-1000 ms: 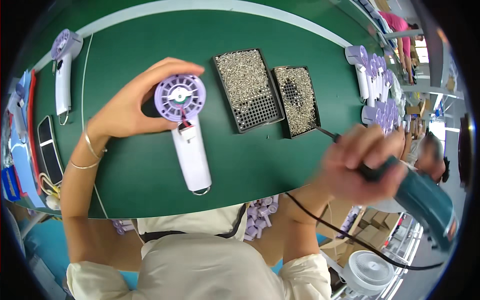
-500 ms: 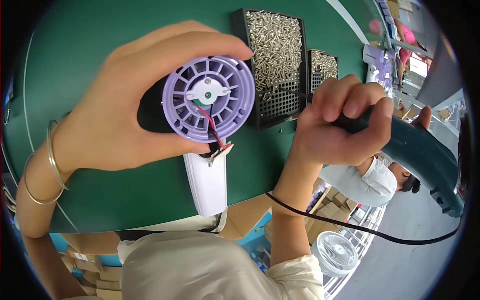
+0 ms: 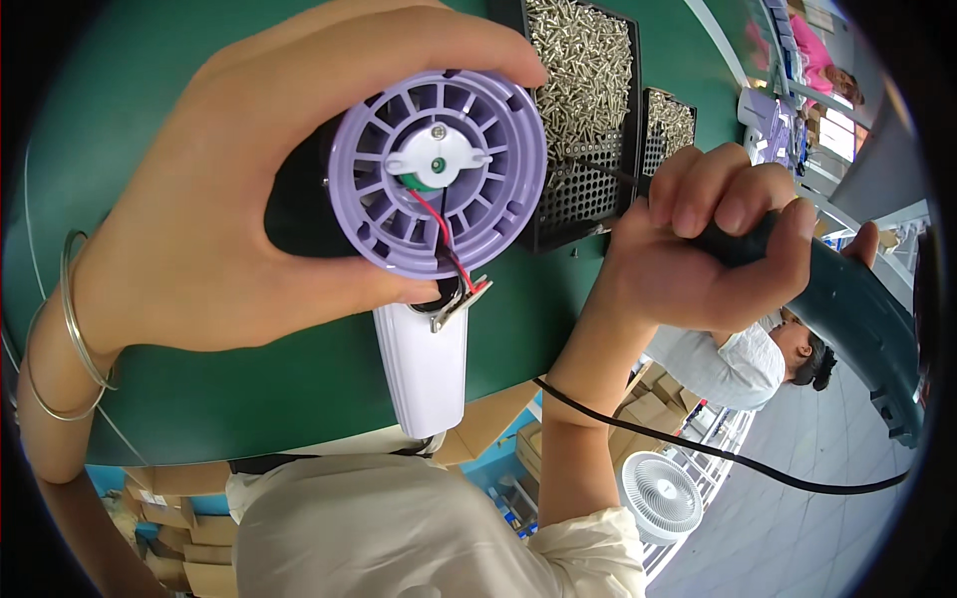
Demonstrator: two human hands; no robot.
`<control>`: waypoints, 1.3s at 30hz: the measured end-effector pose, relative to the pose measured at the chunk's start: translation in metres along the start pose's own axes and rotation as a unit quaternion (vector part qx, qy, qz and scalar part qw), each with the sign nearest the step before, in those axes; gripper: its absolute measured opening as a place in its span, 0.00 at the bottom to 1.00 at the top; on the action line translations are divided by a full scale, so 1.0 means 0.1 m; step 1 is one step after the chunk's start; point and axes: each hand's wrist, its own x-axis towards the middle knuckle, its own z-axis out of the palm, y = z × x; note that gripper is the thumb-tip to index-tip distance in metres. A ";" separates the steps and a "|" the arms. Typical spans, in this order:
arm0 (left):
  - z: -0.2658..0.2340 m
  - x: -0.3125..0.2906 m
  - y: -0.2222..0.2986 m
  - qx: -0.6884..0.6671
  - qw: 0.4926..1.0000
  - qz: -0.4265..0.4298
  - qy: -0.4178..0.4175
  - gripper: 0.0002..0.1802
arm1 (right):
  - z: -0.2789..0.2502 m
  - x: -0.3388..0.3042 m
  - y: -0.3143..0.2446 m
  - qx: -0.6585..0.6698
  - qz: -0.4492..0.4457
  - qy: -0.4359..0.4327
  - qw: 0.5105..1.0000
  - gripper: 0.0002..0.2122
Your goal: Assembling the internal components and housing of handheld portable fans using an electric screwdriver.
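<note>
My left hand [image 3: 229, 189] is wrapped round a round lilac fan housing [image 3: 349, 214] with a white handle [image 3: 427, 374]. Its open face is turned up, showing radial ribs, a white motor mount [image 3: 439, 159] with a screw, and red and black wires running to a small board [image 3: 462, 306] at the handle. My right hand [image 3: 713, 234] grips a dark green electric screwdriver [image 3: 847, 299]. The driver's thin bit [image 3: 603, 169] reaches over a black perforated tray [image 3: 588, 204]; whether a screw sits on its tip I cannot tell.
Many silver screws [image 3: 583, 70] fill the tray's far part; a smaller screw tray [image 3: 670, 125] stands to its right. The screwdriver's black cord [image 3: 718, 455] crosses my right forearm. A white fan [image 3: 661, 496], cardboard boxes [image 3: 204, 543] and co-workers [image 3: 743, 364] lie beyond the green table [image 3: 249, 409].
The fan housing, in my left hand, has come closer to the view and shifted slightly right. My right hand and the screwdriver appear a little farther right, the bit still over the tray.
</note>
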 end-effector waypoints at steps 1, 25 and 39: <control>0.01 0.00 -0.01 0.001 1.000 0.004 0.003 0.42 | -0.01 0.00 0.01 -0.002 -0.005 -0.015 1.000 0.16; 0.06 -0.03 -0.16 -0.049 0.999 0.016 0.014 0.40 | 0.41 0.17 -0.62 0.089 -0.080 -0.066 0.991 0.14; 0.03 -0.03 -0.15 -0.042 0.999 0.030 0.008 0.41 | -0.02 0.09 -0.15 -0.019 -0.055 0.049 0.997 0.17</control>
